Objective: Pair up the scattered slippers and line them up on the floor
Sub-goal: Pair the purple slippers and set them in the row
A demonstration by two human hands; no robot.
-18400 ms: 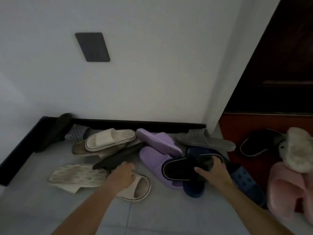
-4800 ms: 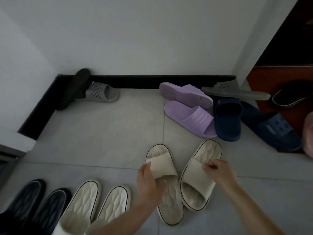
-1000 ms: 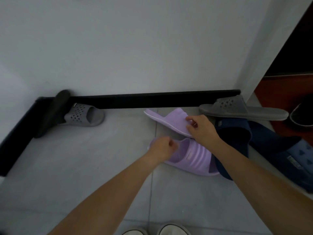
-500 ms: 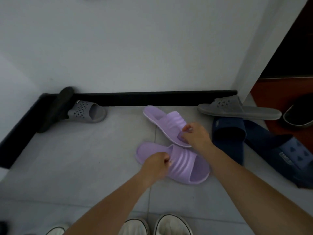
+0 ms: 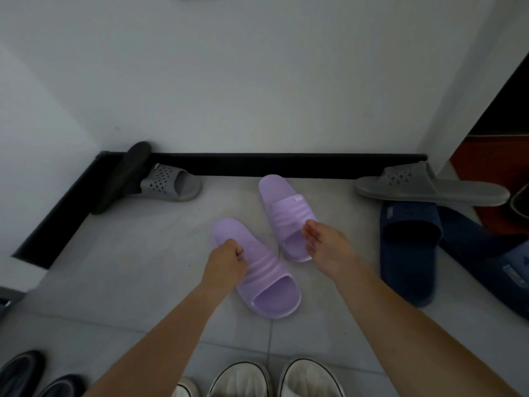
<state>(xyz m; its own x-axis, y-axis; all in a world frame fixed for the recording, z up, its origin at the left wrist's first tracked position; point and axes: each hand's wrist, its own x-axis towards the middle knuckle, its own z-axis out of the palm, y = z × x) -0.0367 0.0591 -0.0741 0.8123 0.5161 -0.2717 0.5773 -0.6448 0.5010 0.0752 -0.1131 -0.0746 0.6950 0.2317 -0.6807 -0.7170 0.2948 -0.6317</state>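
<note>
Two purple slippers lie side by side on the grey tile floor, toes toward the wall. My left hand (image 5: 226,262) grips the strap of the nearer purple slipper (image 5: 266,285). My right hand (image 5: 326,247) has its fingers loosely spread, and the fingertips touch the right edge of the strap of the farther purple slipper (image 5: 282,207). Along the bottom edge, a cream pair (image 5: 240,379) and a black pair (image 5: 20,371) stand in a row, only partly in view.
One grey perforated slipper (image 5: 171,184) lies by a dark slipper (image 5: 123,176) that leans on the black baseboard (image 5: 286,164). The other grey slipper (image 5: 423,187) rests on the navy slippers (image 5: 406,247) at the right. Red flooring (image 5: 492,167) lies past the wall corner.
Both purple slippers have turned from lying askew to nearly parallel and have slid toward me. My right hand's pinch on the farther strap has loosened. The view has tilted down.
</note>
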